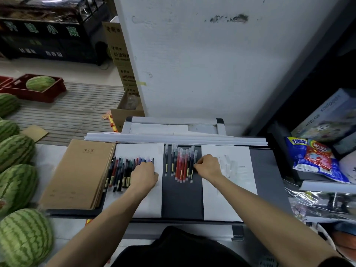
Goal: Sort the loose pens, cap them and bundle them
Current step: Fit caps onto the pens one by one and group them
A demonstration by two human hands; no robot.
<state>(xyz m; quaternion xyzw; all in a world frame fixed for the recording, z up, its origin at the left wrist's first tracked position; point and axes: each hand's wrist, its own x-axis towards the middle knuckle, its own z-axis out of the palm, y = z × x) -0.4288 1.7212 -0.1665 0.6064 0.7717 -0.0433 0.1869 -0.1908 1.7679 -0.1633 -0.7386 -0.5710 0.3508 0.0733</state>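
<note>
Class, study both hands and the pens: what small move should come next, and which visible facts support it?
Probably the right hand should release the capped pen it pinches at the row's end and reach for a clear cap on the sheet beside it; the left hand rests on the uncapped pens, apparently picking the next.

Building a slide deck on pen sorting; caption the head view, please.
Left hand on the loose pens, right hand pinching the outermost of the capped pens on the dark mat.
</note>
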